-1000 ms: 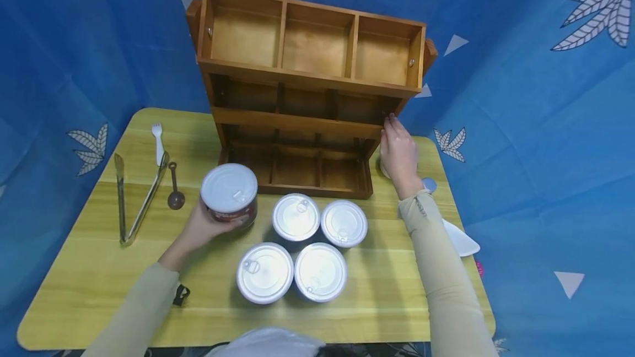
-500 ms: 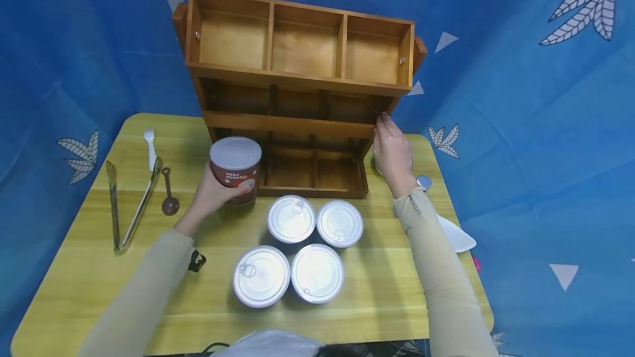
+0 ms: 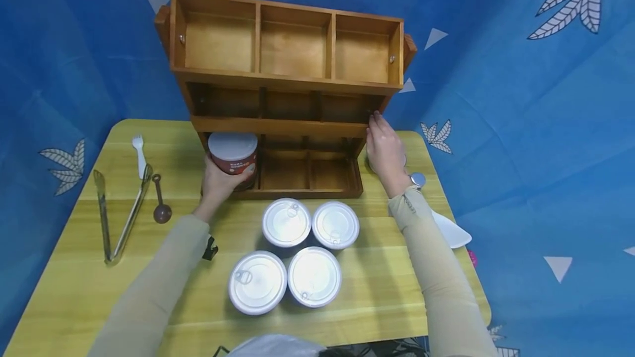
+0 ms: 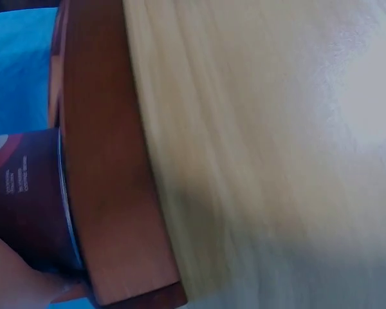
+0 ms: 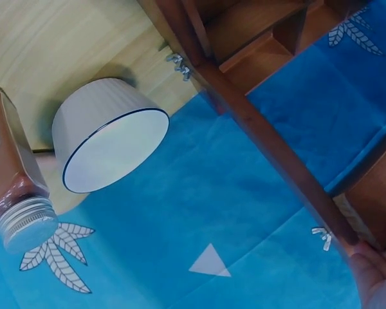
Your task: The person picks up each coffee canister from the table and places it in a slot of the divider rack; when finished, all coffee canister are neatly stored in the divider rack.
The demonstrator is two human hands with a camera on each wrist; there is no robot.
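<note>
The left hand (image 3: 218, 180) grips a dark red can (image 3: 233, 157) from its near side, fingers curled round the wall; the can stands upright with its pale lid up, in the left compartment of the bottom tier of the wooden rack (image 3: 288, 84), whether it is set down or just above the floor cannot be told; in the left wrist view the can's label (image 4: 22, 206) shows just beside the rack's front rail (image 4: 106, 180), with the table's wood (image 4: 257, 141) beyond. The right hand (image 3: 384, 150) rests against the right end of the rack, fingers fairly straight and fingertips (image 3: 375, 119) touching the corner of the middle tier; nothing is clasped in it; the right wrist view shows only the fingertips (image 5: 373, 270) on the rack's side rail. The two hands are well apart, one at each end of the rack; the can is in the left hand, far from the right.

The rack stands at the far edge of the yellow table (image 3: 74, 269), its three tiers stepping back. Four silver-lidded cans (image 3: 297, 252) sit in a square at the middle, toward the near edge. Near the left edge lie metal tongs (image 3: 116, 219), a white fork (image 3: 139, 150) and a brown spoon (image 3: 160, 203). By the right edge, behind the right hand, are a white cup (image 5: 106, 138) on its side and a brown bottle (image 5: 16, 174) with a silver cap; a white scoop (image 3: 448, 230) lies nearer.
</note>
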